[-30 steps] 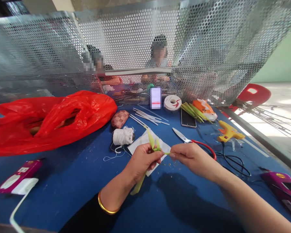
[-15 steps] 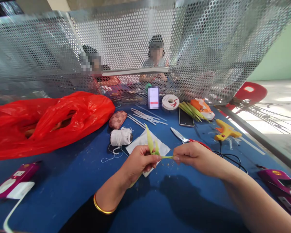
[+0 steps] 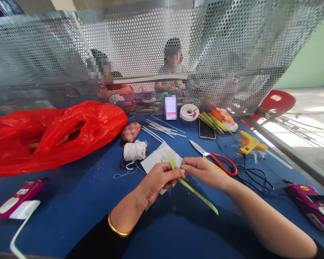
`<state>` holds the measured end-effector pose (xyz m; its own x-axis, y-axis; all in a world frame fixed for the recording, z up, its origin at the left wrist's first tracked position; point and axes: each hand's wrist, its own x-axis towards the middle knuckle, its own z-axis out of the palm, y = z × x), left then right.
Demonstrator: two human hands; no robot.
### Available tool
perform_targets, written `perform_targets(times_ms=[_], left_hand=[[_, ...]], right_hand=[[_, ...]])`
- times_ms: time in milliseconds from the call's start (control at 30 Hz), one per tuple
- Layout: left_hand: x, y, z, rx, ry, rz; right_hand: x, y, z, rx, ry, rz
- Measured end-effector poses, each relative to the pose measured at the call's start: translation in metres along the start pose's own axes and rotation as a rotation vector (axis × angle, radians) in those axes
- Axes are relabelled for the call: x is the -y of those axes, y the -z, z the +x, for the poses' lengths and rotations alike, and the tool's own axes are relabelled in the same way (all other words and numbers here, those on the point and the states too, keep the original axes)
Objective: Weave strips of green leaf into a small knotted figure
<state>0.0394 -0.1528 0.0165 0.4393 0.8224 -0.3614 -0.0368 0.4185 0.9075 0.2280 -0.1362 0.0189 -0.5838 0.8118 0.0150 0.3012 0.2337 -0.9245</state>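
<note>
My left hand (image 3: 159,180) pinches a yellow-green leaf strip (image 3: 201,197) between thumb and fingers. One pointed end rises above the fingers, and a long tail slants down to the right over the table. Closed at the fingertips, my right hand (image 3: 205,173) meets the left thumb at the strip; the exact pinch point is partly hidden. Under the hands lies a white paper sheet (image 3: 153,158). Beyond my right hand are red-handled scissors (image 3: 223,162), blades pointing away to the left.
Left stand a red plastic bag (image 3: 97,126), a thread spool (image 3: 135,151) and a checkered pouch (image 3: 131,132). Behind are white sticks (image 3: 164,129), a phone (image 3: 171,108), a ribbon roll (image 3: 189,113) and green leaves (image 3: 212,122). A yellow glue gun (image 3: 251,142) and its cable lie right. People sit behind a perforated screen.
My right hand has come in from the right to meet the left. The strip, earlier stretched sideways between the hands, now has its tail hanging down to the right.
</note>
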Motion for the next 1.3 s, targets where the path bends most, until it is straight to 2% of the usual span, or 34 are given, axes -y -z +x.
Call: perform_targets(times_ms=[100, 233, 400, 533, 667, 800, 933, 1033, 1167, 1300], left_hand=[[0.002, -0.002, 0.000, -0.001, 0.015, 0.047], [-0.001, -0.004, -0.002, 0.042, 0.040, 0.074], [-0.005, -0.003, -0.003, 0.110, 0.090, 0.130], [-0.002, -0.004, -0.002, 0.099, 0.094, 0.140], [0.003, -0.009, -0.002, 0.107, 0.059, 0.148], [0.005, -0.009, -0.002, 0.191, 0.031, 0.087], [0.008, -0.009, -0.001, 0.224, 0.039, 0.044], [0.009, -0.010, 0.000, 0.255, 0.052, 0.038], [0.010, -0.012, -0.001, 0.286, 0.091, 0.073], [0.013, -0.013, -0.002, 0.312, 0.108, 0.083]], right_hand=[[0.000, -0.002, 0.000, -0.042, -0.077, 0.056], [0.004, -0.004, -0.003, -0.212, -0.040, -0.090], [0.006, -0.006, -0.002, -0.241, 0.007, -0.195], [0.005, -0.011, 0.001, -0.278, 0.028, -0.246], [0.005, -0.023, 0.001, -0.247, 0.060, -0.101], [0.003, -0.031, 0.001, -0.308, -0.065, 0.244], [0.004, -0.030, 0.000, -0.298, -0.071, 0.427], [0.007, -0.029, 0.000, -0.331, -0.052, 0.420], [0.009, -0.030, 0.001, -0.421, 0.028, 0.268], [0.009, -0.031, 0.003, -0.444, 0.075, 0.182]])
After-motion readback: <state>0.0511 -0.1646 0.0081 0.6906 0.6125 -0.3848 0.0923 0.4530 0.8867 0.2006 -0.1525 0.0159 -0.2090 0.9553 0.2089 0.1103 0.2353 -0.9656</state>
